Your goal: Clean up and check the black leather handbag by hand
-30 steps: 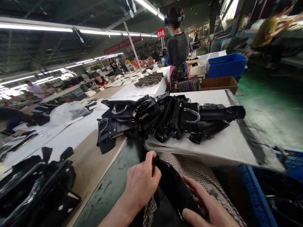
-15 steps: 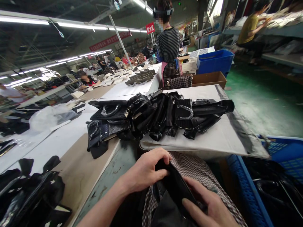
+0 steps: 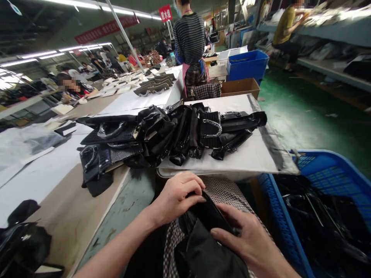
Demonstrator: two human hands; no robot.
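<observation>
Across the long counter (image 3: 58, 181) a heap of black bags (image 3: 171, 133) lies on a pale board (image 3: 255, 158) whose near edge juts over the person's lap. To the right stands a blue crate (image 3: 327, 170) with more glossy black pieces inside. Farther off, a person in a striped top (image 3: 189, 38) stands at the counter's far end. Low in view, on a checked apron (image 3: 223, 193), rests a black bag piece (image 3: 205, 231). The left hand (image 3: 176, 197) is curled closed on its upper edge, fingers wrapped over it; the right hand (image 3: 249, 243) presses on it from the right, thumb on top, gripping its side.
</observation>
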